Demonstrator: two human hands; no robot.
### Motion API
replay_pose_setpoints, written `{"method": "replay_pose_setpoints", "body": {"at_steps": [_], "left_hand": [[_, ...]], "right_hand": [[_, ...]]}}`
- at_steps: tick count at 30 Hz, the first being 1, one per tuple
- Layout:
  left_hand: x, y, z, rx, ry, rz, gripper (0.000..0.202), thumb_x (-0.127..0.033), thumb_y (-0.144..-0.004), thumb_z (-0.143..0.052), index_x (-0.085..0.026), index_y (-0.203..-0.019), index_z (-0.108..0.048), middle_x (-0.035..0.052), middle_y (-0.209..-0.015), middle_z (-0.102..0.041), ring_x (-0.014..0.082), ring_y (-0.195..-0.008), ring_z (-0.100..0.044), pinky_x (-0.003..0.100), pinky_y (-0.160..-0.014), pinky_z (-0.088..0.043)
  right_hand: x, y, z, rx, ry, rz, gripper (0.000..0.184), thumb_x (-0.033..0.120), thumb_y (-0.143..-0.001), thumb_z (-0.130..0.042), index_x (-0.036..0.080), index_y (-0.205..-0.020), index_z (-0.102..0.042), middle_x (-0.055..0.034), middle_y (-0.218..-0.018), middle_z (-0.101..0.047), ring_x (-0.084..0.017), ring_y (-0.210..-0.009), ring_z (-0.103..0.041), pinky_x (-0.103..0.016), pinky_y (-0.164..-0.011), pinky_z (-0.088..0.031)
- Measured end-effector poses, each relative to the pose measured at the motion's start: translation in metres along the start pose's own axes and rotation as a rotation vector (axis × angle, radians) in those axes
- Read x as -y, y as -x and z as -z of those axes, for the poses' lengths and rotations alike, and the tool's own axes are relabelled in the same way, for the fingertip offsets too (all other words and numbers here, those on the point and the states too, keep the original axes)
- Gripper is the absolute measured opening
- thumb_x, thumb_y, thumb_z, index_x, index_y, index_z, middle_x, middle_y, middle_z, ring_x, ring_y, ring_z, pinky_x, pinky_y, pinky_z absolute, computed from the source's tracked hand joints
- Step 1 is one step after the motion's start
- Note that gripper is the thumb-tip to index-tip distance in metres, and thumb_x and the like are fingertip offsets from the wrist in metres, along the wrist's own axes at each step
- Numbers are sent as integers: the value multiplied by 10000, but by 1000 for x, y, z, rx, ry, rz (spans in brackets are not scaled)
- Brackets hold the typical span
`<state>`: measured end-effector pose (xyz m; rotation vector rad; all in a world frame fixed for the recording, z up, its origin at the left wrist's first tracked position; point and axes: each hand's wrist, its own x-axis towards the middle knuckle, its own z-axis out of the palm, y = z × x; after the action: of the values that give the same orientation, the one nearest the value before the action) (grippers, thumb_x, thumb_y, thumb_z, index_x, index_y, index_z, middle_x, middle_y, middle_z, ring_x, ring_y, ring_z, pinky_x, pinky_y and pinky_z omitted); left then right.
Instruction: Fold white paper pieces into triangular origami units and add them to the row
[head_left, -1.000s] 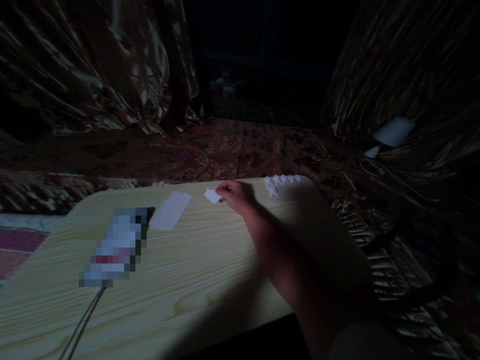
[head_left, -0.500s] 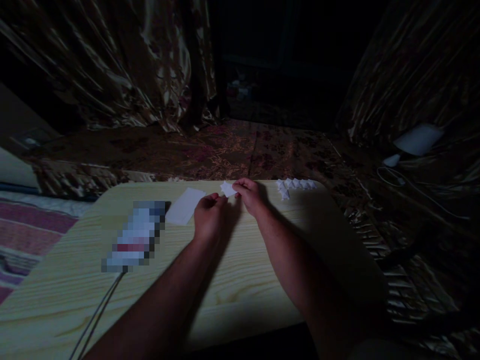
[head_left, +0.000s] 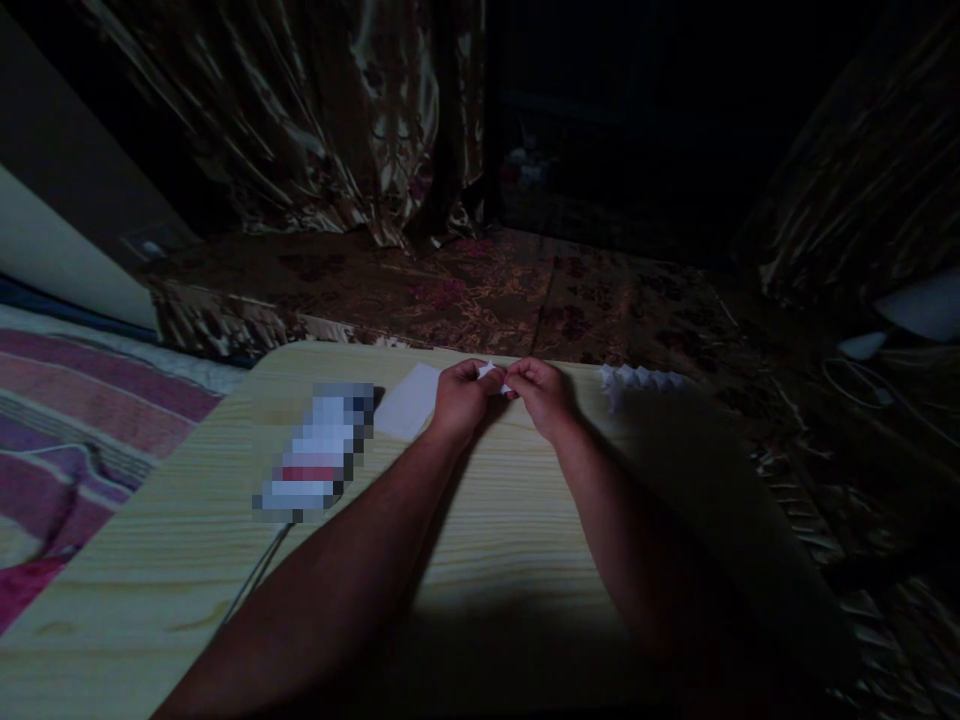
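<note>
Between my two hands, near the far edge of the wooden table (head_left: pixel 495 500), is a small folded white paper piece (head_left: pixel 489 369) with pointed corners. My left hand (head_left: pixel 460 398) is closed on its left side, thumb laid over it. The fingertips of my right hand (head_left: pixel 541 392) pinch its right end. Much of the paper is hidden by my fingers. White paper sheets (head_left: pixel 409 402) lie flat just left of my left hand. To the right of my right hand sits a row of several small folded paper pieces (head_left: pixel 641 379), pointed like stars.
A blurred-out device (head_left: pixel 319 450) with a cable (head_left: pixel 259 570) lies on the table's left. Beyond the far edge is a patterned cloth-covered ledge (head_left: pixel 450 290) below curtains (head_left: pixel 405 120). Striped bedding (head_left: pixel 112 400) is at left; a pale lamp-like object (head_left: pixel 922 305) stands at right.
My left hand has come up and now grips the folded paper, which my right hand held alone before. The whole view has shifted, so the table appears farther right.
</note>
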<state>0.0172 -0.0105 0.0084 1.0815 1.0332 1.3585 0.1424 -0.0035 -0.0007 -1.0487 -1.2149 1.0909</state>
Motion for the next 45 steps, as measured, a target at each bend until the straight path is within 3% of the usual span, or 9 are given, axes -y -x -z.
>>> {"method": "replay_pose_setpoints", "body": {"at_steps": [8,26,32,37,45], "left_hand": [[4,-3,3,-55,-38,-78,222,-357,-647,-712,-146,-676,-647,1,-605,-605,96,-534,-495,223,-520,-375],[7,-4,4,-71,-47,-104,207,-341,-671,-700,-141,-662,-648,1,-581,-591,97,-512,-484,223,-500,-366],[7,-2,3,-37,-83,-125,237,-373,-678,-704,-145,-732,-670,16,-667,-640,109,-576,-528,223,-550,-400],[8,-3,3,-45,-81,-106,227,-354,-666,-709,-140,-703,-641,4,-622,-602,96,-534,-486,215,-500,-360],[7,-4,2,-35,-30,-106,184,-302,-649,-717,-144,-678,-628,-4,-609,-602,91,-529,-494,209,-502,-368]], "right_hand": [[-1,3,-1,2,45,53,81,246,-662,-636,177,-672,-595,15,-594,-581,-101,-557,-533,-238,-561,-421],[6,6,-2,-14,55,15,104,247,-642,-665,168,-633,-599,36,-538,-568,-90,-512,-500,-229,-523,-386],[2,3,-1,-86,12,12,101,251,-642,-665,168,-651,-608,38,-552,-578,-96,-519,-516,-234,-532,-412],[0,2,-2,-111,-32,15,127,276,-646,-679,168,-674,-619,29,-602,-606,-96,-544,-536,-232,-548,-441],[-3,1,-1,-43,-57,6,135,288,-658,-672,176,-705,-611,31,-618,-596,-103,-582,-542,-226,-537,-459]]}}
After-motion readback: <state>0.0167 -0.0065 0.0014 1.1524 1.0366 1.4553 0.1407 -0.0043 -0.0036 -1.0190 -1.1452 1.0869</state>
